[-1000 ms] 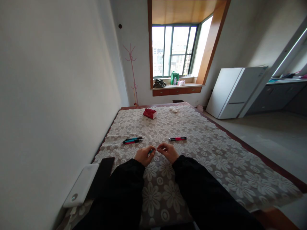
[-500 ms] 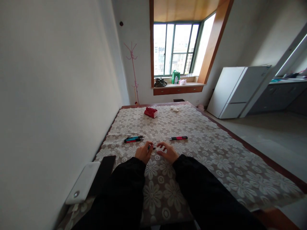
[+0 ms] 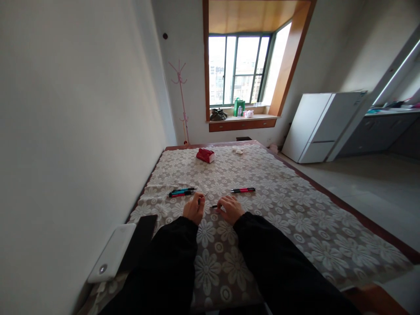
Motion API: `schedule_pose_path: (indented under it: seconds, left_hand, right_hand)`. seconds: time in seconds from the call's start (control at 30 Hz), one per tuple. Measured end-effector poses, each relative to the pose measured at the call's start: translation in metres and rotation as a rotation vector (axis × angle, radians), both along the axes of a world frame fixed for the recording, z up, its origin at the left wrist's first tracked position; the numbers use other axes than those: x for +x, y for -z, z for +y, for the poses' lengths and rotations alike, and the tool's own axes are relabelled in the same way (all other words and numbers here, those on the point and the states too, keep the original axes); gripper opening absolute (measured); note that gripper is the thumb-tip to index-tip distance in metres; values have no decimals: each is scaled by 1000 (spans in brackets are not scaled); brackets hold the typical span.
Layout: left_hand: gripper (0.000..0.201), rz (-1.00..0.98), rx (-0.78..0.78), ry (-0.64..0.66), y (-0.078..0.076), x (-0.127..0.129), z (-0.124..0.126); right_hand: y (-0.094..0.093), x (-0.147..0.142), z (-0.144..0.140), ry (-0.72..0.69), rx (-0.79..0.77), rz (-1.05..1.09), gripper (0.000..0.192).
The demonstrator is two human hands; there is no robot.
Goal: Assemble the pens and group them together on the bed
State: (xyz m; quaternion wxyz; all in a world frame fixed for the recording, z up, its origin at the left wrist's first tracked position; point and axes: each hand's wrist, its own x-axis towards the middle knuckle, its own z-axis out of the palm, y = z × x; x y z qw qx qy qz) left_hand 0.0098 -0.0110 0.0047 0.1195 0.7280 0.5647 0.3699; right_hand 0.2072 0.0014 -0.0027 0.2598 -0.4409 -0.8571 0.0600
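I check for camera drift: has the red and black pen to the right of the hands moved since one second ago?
No. The red and black pen lies on the same flowers of the tablecloth.

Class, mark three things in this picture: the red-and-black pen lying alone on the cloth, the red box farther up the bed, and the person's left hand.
red-and-black pen (image 3: 243, 190), head view, middle of its barrel.
red box (image 3: 205, 155), head view, its top face.
left hand (image 3: 194, 209), head view, back of the hand.

Small pen parts (image 3: 214, 206) between the hands, too tiny to identify.

pens (image 3: 181, 192) flank open cloth (image 3: 262, 210)
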Motion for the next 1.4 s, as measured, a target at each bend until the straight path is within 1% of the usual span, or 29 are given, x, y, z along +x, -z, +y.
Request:
schedule_pose_path:
  seconds: [0.07, 0.13, 0.2, 0.3, 0.33, 0.4, 0.47, 0.53, 0.67, 0.73, 0.8, 0.87, 1.0, 1.23, 1.4]
  left_hand:
    - [19, -8, -3, -12, 2, 0, 1]
    - [20, -9, -6, -9, 2, 0, 1]
    - [20, -3, -11, 0, 2, 0, 1]
    - [21, 15, -23, 16, 0, 1, 0]
    - [21, 23, -28, 23, 0, 1, 0]
    - [20, 38, -36, 40, -1, 1, 0]
    - [20, 48, -42, 59, 0, 2, -1]
    - [19, 58, -43, 83, 0, 2, -1]
    - [18, 68, -39, 147, -4, 2, -3]
    - [17, 72, -38, 181, -7, 2, -5]
    - [16, 76, -41, 207, -9, 3, -7]
    - [16, 78, -39, 208, -10, 3, -8]
    - [15, 95, -28, 211, -9, 3, -8]
    - [15, 106, -33, 230, -10, 3, -9]
    - [15, 89, -33, 240, -8, 3, -9]
  right_hand:
    - [-1, 3, 0, 30, -2, -2, 8]
    - [-1, 4, 0, 23, -22, 15, 8]
    - [1, 4, -1, 19, -61, 88, 10]
    - [4, 3, 2, 41, -137, 343, 25]
    - [4, 2, 4, 45, -166, 447, 26]
    - [5, 1, 9, 26, -243, 671, 23]
    - [4, 1, 12, -30, -343, 898, 19]
    - [3, 1, 15, -76, -421, 1077, 21]
    - [1, 1, 15, -41, -466, 1267, 25]
    - [1, 1, 14, -46, -495, 1336, 26]
    - [2, 0, 12, -81, -514, 1350, 25]
    - [2, 0, 10, -99, -499, 1320, 22]
    - [-2, -1, 8, -79, -472, 1257, 19]
    - [-12, -3, 1, -54, -497, 1176, 20]
    - [-9, -3, 2, -84, -504, 1090, 20]
